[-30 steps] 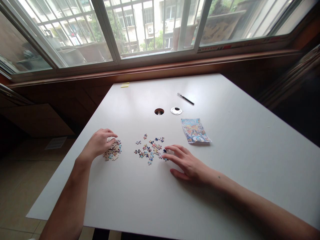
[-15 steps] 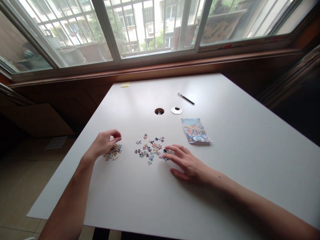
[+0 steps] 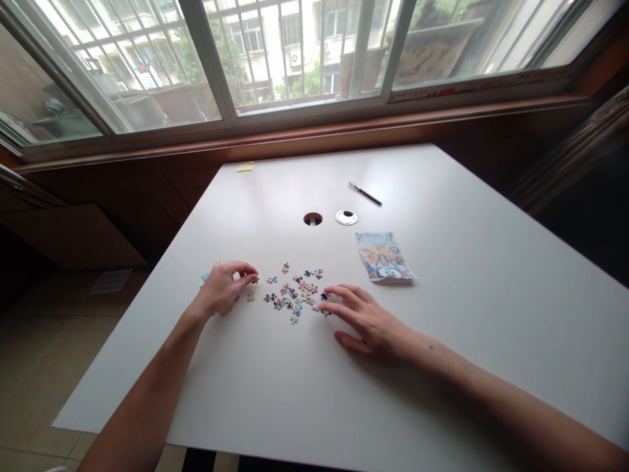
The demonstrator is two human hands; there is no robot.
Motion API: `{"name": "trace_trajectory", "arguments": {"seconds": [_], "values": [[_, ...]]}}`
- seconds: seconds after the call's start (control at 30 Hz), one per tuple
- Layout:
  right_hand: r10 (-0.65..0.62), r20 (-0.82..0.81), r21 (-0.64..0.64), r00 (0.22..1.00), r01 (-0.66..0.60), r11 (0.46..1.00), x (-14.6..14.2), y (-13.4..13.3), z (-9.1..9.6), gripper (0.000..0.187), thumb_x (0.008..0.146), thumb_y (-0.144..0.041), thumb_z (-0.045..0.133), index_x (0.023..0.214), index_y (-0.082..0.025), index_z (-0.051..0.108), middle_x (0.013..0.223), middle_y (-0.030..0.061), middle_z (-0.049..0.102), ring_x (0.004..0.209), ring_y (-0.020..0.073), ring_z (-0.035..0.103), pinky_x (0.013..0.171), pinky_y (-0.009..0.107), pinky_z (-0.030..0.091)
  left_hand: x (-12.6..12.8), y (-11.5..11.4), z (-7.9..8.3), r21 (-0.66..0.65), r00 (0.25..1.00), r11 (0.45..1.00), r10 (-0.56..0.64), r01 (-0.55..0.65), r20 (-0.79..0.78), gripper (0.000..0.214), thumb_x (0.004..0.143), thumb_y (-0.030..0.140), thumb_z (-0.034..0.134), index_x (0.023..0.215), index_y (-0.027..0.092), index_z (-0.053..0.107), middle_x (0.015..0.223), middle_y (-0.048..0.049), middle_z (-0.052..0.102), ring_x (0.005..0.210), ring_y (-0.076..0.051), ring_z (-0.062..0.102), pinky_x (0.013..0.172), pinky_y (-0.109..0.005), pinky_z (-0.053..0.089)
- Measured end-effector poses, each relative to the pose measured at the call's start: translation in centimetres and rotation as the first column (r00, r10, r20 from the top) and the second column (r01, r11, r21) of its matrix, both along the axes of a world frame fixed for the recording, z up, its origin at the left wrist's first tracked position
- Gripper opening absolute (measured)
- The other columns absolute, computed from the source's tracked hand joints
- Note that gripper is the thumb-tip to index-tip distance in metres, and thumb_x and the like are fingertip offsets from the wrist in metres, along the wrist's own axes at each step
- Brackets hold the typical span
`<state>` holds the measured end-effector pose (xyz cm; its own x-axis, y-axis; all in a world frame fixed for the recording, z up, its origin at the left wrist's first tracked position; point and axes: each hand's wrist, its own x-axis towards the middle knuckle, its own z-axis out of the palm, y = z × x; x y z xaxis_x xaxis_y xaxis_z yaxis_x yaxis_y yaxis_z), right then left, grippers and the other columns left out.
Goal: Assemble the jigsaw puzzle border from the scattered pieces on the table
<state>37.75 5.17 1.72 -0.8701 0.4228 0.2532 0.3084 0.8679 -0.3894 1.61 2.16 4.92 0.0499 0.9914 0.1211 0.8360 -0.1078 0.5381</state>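
My left hand pinches a small dark jigsaw puzzle piece between thumb and fingertips, just left of the spread of puzzle pieces mid-table. Beneath that hand lies a second pile of pieces, partly hidden by it. One lone tan piece rests between the two groups. My right hand has its fingers stretched apart at the right edge of the spread. Its fingertips are by a dark blue piece; whether they touch it I cannot tell.
A crumpled colourful picture sheet lies beyond my right hand. Farther back are a pen, a round cable hole and its silver cover. Yellow tape marks the white table's far left corner, below the window.
My left hand has moved right from the left pile toward the middle spread, with a piece at its fingertips. A tan piece now lies apart from that pile. My right hand has stayed put.
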Motion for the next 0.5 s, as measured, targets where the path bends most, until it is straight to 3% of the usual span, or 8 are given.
{"name": "trace_trajectory", "arguments": {"seconds": [0.1, 0.17, 0.33, 0.5], "values": [[0.002, 0.000, -0.001, 1.000, -0.002, 1.000, 0.0, 0.0, 0.0, 0.052, 0.091, -0.023, 0.055, 0.143, -0.027, 0.046, 0.147, 0.0129, 0.044, 0.135, 0.0301, 0.040, 0.109, 0.053, 0.043, 0.0, -0.1, 0.0, 0.049, 0.999, 0.998, 0.025, -0.024, -0.025, 0.024, 0.092, 0.044, 0.063, 0.095, 0.023, 0.074, 0.102, -0.0056, 0.071, 0.091, -0.021, 0.064, 0.083, -0.033, 0.049], [0.003, 0.003, -0.002, 1.000, -0.003, 1.000, 0.0, 0.0, 0.0, 0.052, 0.091, -0.023, 0.055, 0.143, -0.027, 0.046, 0.147, 0.0130, 0.044, 0.135, 0.0301, 0.039, 0.109, 0.053, 0.043, -0.4, -0.2, 0.5, 0.039, 0.999, 0.999, -0.003, 0.004, -0.033, 0.025, 0.091, 0.045, 0.064, 0.088, 0.023, 0.074, 0.096, -0.0048, 0.071, 0.088, -0.021, 0.064, 0.081, -0.032, 0.049], [0.004, 0.010, -0.004, 1.000, -0.004, 1.000, 0.0, 0.0, -0.1, 0.052, 0.091, -0.023, 0.056, 0.142, -0.027, 0.046, 0.147, 0.0132, 0.043, 0.135, 0.0301, 0.039, 0.109, 0.053, 0.043, -1.9, -0.5, 1.8, -0.174, 0.971, 0.965, -0.217, 0.198, -0.098, 0.024, 0.077, 0.049, 0.079, 0.081, 0.026, 0.074, 0.092, -0.0022, 0.071, 0.099, -0.023, 0.061, 0.087, -0.032, 0.048], [0.005, 0.016, -0.002, 1.000, -0.005, 1.000, 0.0, 0.0, 0.1, 0.052, 0.092, -0.023, 0.055, 0.142, -0.026, 0.046, 0.147, 0.0133, 0.044, 0.135, 0.0297, 0.038, 0.109, 0.052, 0.043, -2.0, -0.5, 1.5, -0.199, 0.963, 0.954, -0.248, 0.224, -0.106, 0.018, 0.081, 0.042, 0.075, 0.080, 0.024, 0.071, 0.096, -0.0024, 0.070, 0.103, -0.023, 0.059, 0.093, -0.034, 0.046]]}}
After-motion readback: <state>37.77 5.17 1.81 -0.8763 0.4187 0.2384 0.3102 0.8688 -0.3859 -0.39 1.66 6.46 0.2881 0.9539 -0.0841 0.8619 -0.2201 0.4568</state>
